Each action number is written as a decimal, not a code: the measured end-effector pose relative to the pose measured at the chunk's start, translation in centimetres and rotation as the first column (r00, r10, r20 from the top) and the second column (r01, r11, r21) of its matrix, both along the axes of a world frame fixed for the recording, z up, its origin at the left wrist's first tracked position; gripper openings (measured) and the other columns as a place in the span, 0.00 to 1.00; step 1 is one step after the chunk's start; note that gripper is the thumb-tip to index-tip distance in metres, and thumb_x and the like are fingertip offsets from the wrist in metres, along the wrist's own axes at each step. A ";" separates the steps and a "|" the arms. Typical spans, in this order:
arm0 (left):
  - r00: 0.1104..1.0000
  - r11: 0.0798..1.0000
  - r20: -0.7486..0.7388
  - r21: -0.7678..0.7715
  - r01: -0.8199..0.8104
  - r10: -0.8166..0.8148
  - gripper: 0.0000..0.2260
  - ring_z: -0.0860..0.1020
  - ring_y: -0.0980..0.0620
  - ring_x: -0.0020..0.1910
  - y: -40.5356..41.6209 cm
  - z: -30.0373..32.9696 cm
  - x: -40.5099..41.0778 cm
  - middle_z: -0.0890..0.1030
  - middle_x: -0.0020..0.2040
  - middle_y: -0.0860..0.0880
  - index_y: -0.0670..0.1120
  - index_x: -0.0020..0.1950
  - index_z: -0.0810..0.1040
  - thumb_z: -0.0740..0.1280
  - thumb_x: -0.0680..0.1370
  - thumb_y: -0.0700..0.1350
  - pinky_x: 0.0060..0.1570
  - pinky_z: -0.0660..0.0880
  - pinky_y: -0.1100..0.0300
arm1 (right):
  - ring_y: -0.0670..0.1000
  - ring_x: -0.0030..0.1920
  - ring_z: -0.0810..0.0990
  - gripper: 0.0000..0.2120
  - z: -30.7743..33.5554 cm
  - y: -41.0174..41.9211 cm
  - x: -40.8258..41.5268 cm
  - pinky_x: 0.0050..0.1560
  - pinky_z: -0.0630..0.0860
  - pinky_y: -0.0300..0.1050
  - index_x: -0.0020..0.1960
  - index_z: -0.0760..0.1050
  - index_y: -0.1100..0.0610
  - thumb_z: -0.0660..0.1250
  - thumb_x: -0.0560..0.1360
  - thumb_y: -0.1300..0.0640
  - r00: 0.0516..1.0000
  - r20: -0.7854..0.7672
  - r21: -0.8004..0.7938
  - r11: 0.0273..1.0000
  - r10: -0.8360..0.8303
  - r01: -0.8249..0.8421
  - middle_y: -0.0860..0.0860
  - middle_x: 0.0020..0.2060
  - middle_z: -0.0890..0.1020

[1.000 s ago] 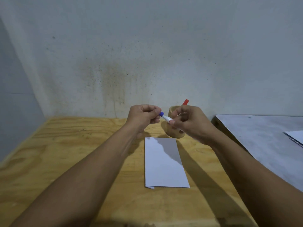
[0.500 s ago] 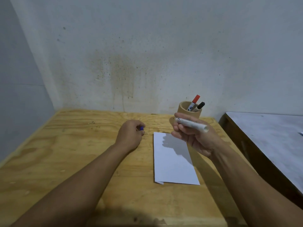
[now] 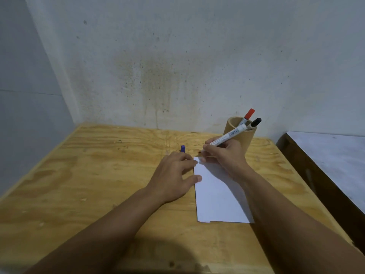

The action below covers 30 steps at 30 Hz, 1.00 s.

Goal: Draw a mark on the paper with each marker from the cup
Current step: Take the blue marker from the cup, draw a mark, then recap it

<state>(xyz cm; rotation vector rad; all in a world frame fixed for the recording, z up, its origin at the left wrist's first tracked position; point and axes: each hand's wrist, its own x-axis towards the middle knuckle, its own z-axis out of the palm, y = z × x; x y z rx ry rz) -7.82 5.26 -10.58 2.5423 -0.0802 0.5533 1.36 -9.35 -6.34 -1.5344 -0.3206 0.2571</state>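
A white sheet of paper (image 3: 217,200) lies on the plywood table (image 3: 98,184). My right hand (image 3: 225,157) grips a white marker (image 3: 230,135) in a writing hold, tip down at the paper's far left corner; the tip is hidden by my fingers. My left hand (image 3: 175,175) rests flat, fingers spread, with thumb and fingertips on the paper's left edge. A blue cap (image 3: 182,148) stands on the table just beyond my left hand. Behind, a tan cup (image 3: 242,138) holds a red-capped marker (image 3: 248,115) and a black-capped marker (image 3: 254,123).
A stained white wall rises right behind the table. A grey-topped table (image 3: 331,155) with a dark edge stands to the right, across a narrow gap.
My left hand set the blue cap down on the table and moved onto the paper's edge. My right hand turned the uncapped marker upright and lowered it to the paper's far corner.
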 end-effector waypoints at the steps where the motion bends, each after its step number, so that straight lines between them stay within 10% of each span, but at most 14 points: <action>1: 1.000 1.000 -0.016 0.029 -0.001 0.002 0.19 0.73 0.51 0.59 0.0 -0.1 0.0 0.80 0.58 0.49 0.48 0.56 0.81 0.70 0.70 0.56 0.59 0.70 0.47 | 0.55 0.33 0.82 0.06 -0.2 0.1 -0.2 0.35 0.83 0.42 0.49 0.76 0.73 0.70 0.73 0.71 1.000 0.012 0.000 1.000 0.003 -0.003 0.64 0.38 0.78; 8: 0.999 0.996 -0.032 0.087 -0.022 0.025 0.21 0.73 0.51 0.64 -0.1 -0.5 0.0 0.79 0.63 0.49 0.47 0.60 0.79 0.68 0.72 0.57 0.64 0.67 0.49 | 0.63 0.41 0.86 0.07 -2.8 0.1 0.7 0.46 0.84 0.58 0.43 0.79 0.70 0.75 0.70 0.66 0.976 0.215 -0.134 0.989 -0.037 0.067 0.65 0.38 0.84; 30: 0.996 0.997 -0.073 0.058 -0.049 0.053 0.21 0.72 0.53 0.64 -0.7 -0.2 -0.3 0.77 0.65 0.51 0.49 0.62 0.79 0.68 0.72 0.57 0.65 0.67 0.51 | 0.53 0.33 0.85 0.06 -3.8 0.0 1.1 0.37 0.84 0.44 0.44 0.80 0.71 0.74 0.70 0.68 0.949 0.315 -0.157 0.987 0.021 0.030 0.64 0.37 0.84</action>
